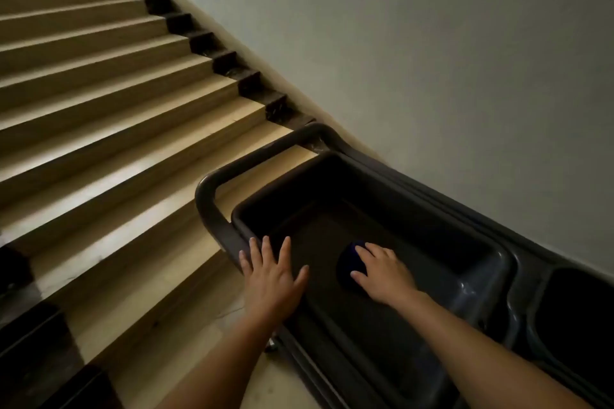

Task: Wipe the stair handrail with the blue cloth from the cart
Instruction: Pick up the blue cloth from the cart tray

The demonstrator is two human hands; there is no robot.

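Here the right hand lies flat on the blue cloth in the cart tray, fingers draped over it but not yet closed, likely to gather it. The left hand hovers spread and empty near the tray's edge, probably for balance.

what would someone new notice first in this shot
Two bare forearms reach in from the bottom edge: the right hand lies on a blue cloth in the dark cart tray, while the left hand is spread open with its fingers over the tray's near-left rim. Behind them, pale stairs climb toward the top left beside a plain wall.
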